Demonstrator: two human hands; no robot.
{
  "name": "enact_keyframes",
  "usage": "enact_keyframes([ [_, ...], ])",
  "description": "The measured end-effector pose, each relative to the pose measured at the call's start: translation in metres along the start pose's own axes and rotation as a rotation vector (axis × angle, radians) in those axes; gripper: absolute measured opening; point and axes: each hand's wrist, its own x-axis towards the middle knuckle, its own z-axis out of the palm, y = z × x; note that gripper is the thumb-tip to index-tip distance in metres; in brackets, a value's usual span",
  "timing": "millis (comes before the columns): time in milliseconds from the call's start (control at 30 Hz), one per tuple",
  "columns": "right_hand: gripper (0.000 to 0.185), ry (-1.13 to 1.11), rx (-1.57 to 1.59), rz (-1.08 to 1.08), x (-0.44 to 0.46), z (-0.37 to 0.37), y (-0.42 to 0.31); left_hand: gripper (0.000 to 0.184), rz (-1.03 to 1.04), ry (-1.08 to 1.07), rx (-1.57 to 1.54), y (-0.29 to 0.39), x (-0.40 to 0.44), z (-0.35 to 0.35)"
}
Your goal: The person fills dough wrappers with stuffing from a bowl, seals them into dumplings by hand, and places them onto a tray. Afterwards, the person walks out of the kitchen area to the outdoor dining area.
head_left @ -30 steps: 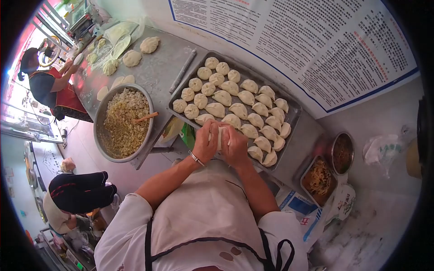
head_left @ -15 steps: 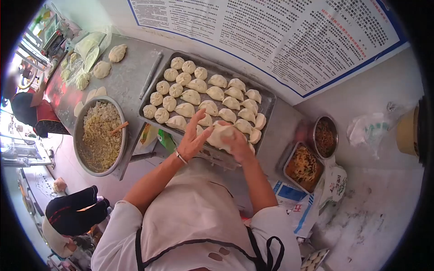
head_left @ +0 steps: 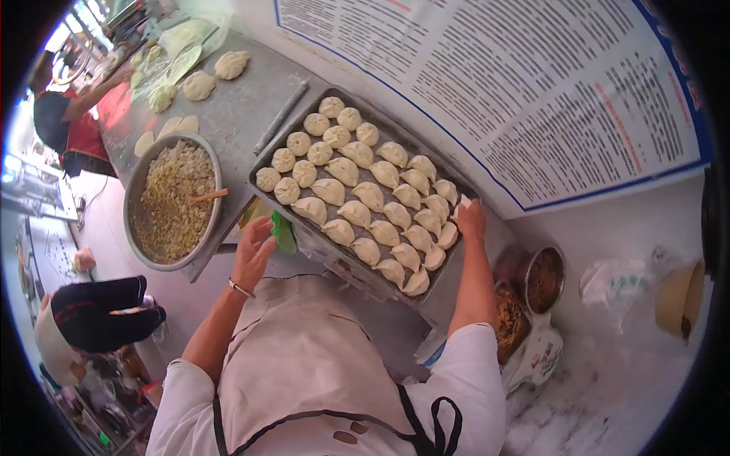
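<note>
Crescent-shaped pale dough dumplings (head_left: 368, 196) are lying in slanting rows across a dark rectangular metal tray (head_left: 411, 145) at the frame's centre, mostly with slim gaps, probably to keep soft dough from sticking; round pleated buns (head_left: 297, 144) are filling its left end. At the tray's right edge, the right hand (head_left: 471, 219) is pinching a white folded dough piece (head_left: 463, 202) lightly, perhaps to spare its shape, its arm reaching up the frame. Left of centre, the left hand (head_left: 253, 249) is hanging empty, fingers parted and loosely curled, near a green plastic bag (head_left: 283, 232).
</note>
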Motion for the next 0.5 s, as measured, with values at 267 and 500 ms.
enact_keyframes([
  [267, 0.037, 0.114, -0.187, -0.006, -0.027, -0.020, -0.059, 0.039, -0.004, 0.103, -0.031, -0.018, -0.021, -0.055],
  [500, 0.030, 0.325, 0.245, -0.716, -0.092, 0.028, -0.180, 0.034, 0.047, 0.100, -0.177, -0.036, -0.028, -0.126],
])
